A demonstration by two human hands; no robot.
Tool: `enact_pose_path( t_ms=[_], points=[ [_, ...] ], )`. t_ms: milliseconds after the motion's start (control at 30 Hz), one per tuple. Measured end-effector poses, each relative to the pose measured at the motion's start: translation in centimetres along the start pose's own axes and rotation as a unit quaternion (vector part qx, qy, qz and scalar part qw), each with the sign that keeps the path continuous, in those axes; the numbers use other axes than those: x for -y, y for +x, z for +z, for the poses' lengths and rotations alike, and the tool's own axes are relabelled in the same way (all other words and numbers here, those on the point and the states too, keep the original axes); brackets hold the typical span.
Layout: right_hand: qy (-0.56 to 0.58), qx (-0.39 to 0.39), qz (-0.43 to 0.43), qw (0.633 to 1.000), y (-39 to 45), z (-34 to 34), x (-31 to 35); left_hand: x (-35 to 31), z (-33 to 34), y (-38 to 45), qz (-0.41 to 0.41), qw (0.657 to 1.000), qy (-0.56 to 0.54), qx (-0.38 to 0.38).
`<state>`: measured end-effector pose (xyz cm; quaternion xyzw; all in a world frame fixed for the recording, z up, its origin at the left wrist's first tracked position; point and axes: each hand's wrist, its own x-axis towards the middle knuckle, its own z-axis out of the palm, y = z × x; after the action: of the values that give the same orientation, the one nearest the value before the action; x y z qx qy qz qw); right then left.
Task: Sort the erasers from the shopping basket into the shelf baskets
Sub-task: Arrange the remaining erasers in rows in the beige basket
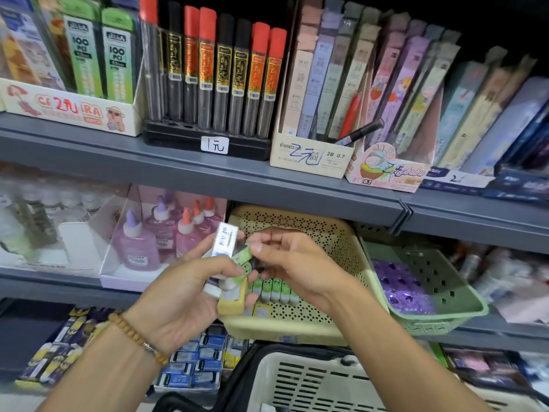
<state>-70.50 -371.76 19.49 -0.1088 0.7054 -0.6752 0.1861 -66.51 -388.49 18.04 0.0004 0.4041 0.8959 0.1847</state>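
Purple glue bottles beside beige basket

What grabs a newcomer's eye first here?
The two hands at centre: the left hand grips a bunch of erasers while the right hand pinches a green one. Behind them sits a beige basket, and red-capped tubes line the top shelf.

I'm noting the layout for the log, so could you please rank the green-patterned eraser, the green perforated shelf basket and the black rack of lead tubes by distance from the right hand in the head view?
1. Green-patterned eraser: pinched by the right hand.
2. Green perforated shelf basket: lower right.
3. Black rack of lead tubes: upper shelf, left.
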Motion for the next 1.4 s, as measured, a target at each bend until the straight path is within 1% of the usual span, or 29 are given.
enact_pose_path(
  t_ms=[67, 133, 200, 300, 400, 433, 500, 567, 633, 700, 767, 900, 967, 1167, 1233, 1333, 1400],
  points=[
    [0.044, 0.0, 0.012, 0.999, -0.1, -0.3, -0.3, 0.2, 0.3, 0.1, -0.006, 1.0, 0.002, 0.003],
    [0.08, -0.018, 0.023, 0.996, -0.1, -0.6, -0.6, 0.4, 0.5, 0.2, -0.013, 1.0, -0.002, 0.001],
    [0.122, -0.065, 0.03, 0.99, 0.1, -0.9, -0.8, 0.6, 0.7, 0.3, -0.022, 1.0, -0.014, -0.009],
    [0.17, -0.149, 0.03, 0.974, 0.4, -1.6, -1.1, 0.9, 1.1, 0.4, -0.021, 0.999, -0.013, -0.046],
    [0.173, -0.222, 0.042, 0.959, 0.3, -3.1, -1.4, 1.0, 1.2, 0.5, -0.015, 0.997, -0.011, -0.075],
    [0.154, -0.235, 0.054, 0.958, 0.1, -3.9, -1.6, 1.0, 1.2, 0.6, -0.011, 0.997, -0.012, -0.081],
    [0.082, -0.23, 0.096, 0.965, -0.4, -5.4, -2.1, 0.9, 1.3, 0.6, -0.007, 0.996, -0.016, -0.09],
    [-0.039, -0.221, 0.135, 0.965, -0.8, -6.7, -2.9, 0.7, 1.4, 0.7, -0.003, 0.995, -0.016, -0.095],
    [-0.154, -0.234, 0.152, 0.948, -0.8, -7.8, -3.6, 0.6, 1.5, 0.7, -0.001, 0.995, -0.018, -0.101],
    [-0.221, -0.242, 0.169, 0.929, -0.7, -8.5, -3.9, 0.5, 1.3, 0.8, 0.002, 0.994, -0.02, -0.109],
    [-0.279, -0.219, 0.19, 0.915, -0.7, -8.9, -4.0, 0.3, 1.1, 0.8, 0.007, 0.993, -0.02, -0.116],
    [-0.402, -0.13, 0.214, 0.881, -0.5, -9.2, -3.4, -0.1, 0.6, 0.6, 0.01, 0.993, -0.016, -0.114],
    [-0.425, -0.118, 0.219, 0.87, -0.1, -9.2, -3.0, -0.2, 0.5, 0.5, 0.009, 0.994, -0.018, -0.112],
    [-0.418, -0.109, 0.267, 0.862, 0.8, -8.5, -3.8, -0.4, 0.5, 0.5, 0.008, 0.992, -0.025, -0.12],
    [-0.407, -0.118, 0.266, 0.866, 1.2, -8.2, -4.1, -0.4, 0.6, 0.5, 0.011, 0.992, -0.027, -0.119],
    [-0.348, -0.153, 0.262, 0.887, 1.2, -7.9, -4.0, -0.3, 0.6, 0.6, 0.015, 0.993, -0.033, -0.115],
    [-0.372, -0.17, 0.242, 0.88, 0.8, -7.9, -3.8, -0.2, 0.6, 0.6, 0.015, 0.993, -0.034, -0.108]
  ],
)
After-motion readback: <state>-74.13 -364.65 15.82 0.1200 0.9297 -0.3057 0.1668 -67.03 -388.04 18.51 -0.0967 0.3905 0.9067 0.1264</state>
